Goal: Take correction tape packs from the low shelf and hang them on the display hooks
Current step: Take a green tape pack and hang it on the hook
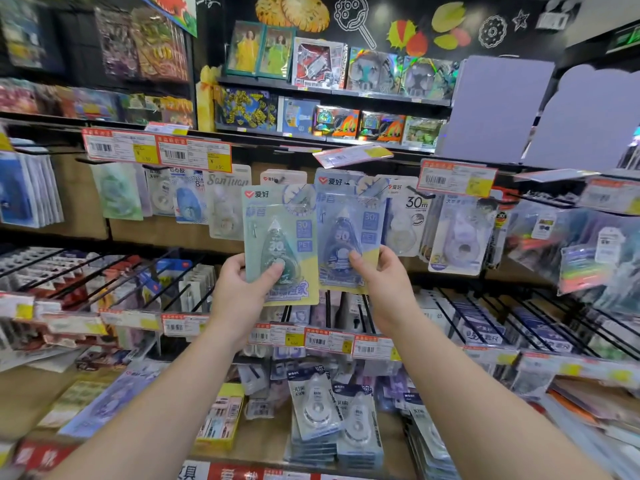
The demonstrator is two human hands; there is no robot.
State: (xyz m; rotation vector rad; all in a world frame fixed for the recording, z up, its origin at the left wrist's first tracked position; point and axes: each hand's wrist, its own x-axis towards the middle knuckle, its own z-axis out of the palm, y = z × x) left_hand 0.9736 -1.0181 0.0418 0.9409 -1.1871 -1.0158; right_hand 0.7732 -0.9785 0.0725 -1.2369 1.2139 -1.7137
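Each hand holds a pack up at the hook row: the left hand (pixel 239 289) pinches the green correction tape pack (pixel 277 244), the right hand (pixel 384 282) the blue pack (pixel 346 233). With both hands occupied, a missed hook could drop a pack. More packs (pixel 332 414) lie far down on the low shelf (pixel 263 441).

Colourful toy boxes (pixel 313 65) stand in rows on the dark top shelves. Above them a black wall (pixel 381 15) has drawings of cookies and leaves. Two plain pale purple boards (pixel 498 109) lean at the upper right. Red and yellow price tags (pixel 157 150) hang along the shelf edges. Blue notebooks (pixel 24 188) hang at the far left.
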